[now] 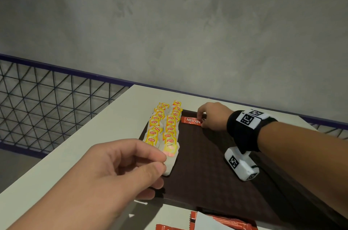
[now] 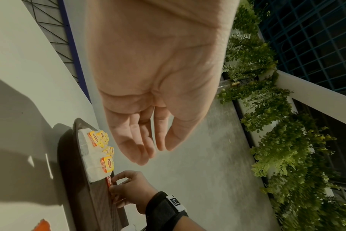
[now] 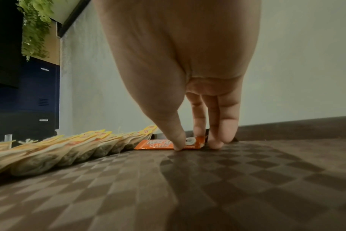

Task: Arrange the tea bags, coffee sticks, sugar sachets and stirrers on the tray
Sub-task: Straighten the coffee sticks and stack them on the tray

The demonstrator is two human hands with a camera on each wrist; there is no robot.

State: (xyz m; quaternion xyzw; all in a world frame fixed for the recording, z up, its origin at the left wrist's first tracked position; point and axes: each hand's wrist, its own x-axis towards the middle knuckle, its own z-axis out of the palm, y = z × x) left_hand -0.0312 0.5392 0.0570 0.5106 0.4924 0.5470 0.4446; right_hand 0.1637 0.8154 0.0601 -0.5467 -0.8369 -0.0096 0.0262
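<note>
Left hand: held above the table, palm to camera, fingers loosely curled, holding nothing.
Tray: dark brown, on a pale table.
Tea bags: yellow-tagged, laid in a row on the tray.
Right hand: fingertips pinching a red coffee stick just beside the tea bags.
Background: leafy greenery along a railing.

2 rows of tea bags, 1 coffee stick, 1 tray

dim, flat indoor light; soft shadows fall toward 7 o'clock; wrist views bend at edges, near skin blurred.
</note>
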